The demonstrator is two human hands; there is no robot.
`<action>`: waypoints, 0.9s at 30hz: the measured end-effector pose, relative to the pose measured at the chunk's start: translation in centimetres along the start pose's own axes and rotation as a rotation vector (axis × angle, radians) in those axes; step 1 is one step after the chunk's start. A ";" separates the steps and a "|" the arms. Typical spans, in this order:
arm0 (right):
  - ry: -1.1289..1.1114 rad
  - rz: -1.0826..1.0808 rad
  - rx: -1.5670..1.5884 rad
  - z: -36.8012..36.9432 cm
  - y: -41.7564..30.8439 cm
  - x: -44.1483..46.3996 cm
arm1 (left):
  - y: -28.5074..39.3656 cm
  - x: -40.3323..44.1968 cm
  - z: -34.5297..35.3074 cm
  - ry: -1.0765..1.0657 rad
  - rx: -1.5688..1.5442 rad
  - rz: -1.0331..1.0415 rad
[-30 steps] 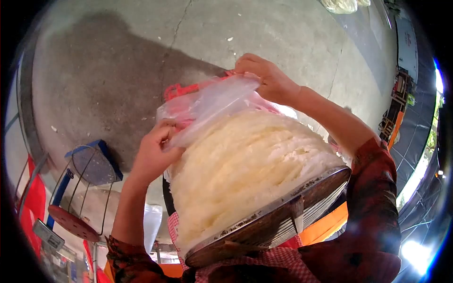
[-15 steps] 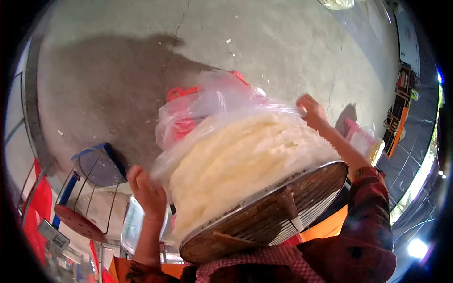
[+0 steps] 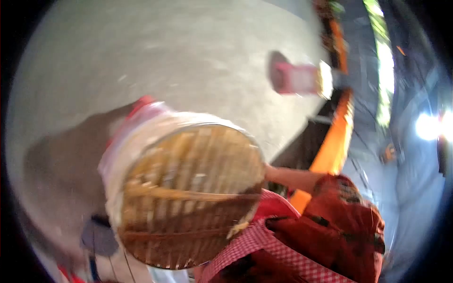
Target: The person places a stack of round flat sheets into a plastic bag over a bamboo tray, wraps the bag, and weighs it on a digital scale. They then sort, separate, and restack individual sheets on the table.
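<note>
A round wooden slatted steamer rack (image 3: 198,188) with a thin rim is tipped up, its underside facing me. Behind it shows the edge of a thick pale, soft-looking mass (image 3: 114,193). Clear plastic film (image 3: 158,112) lies past that edge, close to something red (image 3: 141,101). My right forearm (image 3: 295,177) reaches to the rack's right side, where the rack and blur hide my right hand and its fingers. I cannot see my left hand.
A pink stool-like object (image 3: 295,78) with a pale top stands on the concrete floor (image 3: 212,56). Orange panels (image 3: 332,137) run along the right. At lower left is a blurred dark blue-grey object (image 3: 99,236). Dark sheeting hangs at far right.
The view has swung right and blurred. The rack has tipped further, hiding most of the pale mass. My left hand has gone from sight and my right hand has moved behind the rack's edge.
</note>
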State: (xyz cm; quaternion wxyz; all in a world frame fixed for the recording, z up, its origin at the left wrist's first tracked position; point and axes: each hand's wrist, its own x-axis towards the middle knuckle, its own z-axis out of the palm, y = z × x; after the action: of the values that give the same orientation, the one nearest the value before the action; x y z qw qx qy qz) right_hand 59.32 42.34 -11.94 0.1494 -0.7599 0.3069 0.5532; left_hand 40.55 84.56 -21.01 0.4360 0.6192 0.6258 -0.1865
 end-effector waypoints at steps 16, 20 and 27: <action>0.512 -0.226 0.272 -2.5 5.1 -3.7 | 0.9 -3.2 -6.5 0.153 -0.002 0.109; 0.653 -0.741 0.419 -9.4 -1.3 5.7 | 4.8 -4.5 -7.3 0.298 0.107 0.413; -0.480 -0.590 0.807 -20.4 -20.1 -1.6 | 26.7 -3.4 -5.3 -0.400 -0.315 0.359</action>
State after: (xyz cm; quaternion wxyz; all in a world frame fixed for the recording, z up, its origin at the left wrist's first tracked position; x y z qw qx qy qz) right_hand 87.01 46.64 -5.66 0.6431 -0.5486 0.2261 0.4841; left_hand 63.42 90.97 -7.31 0.6671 0.5958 0.4293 -0.1255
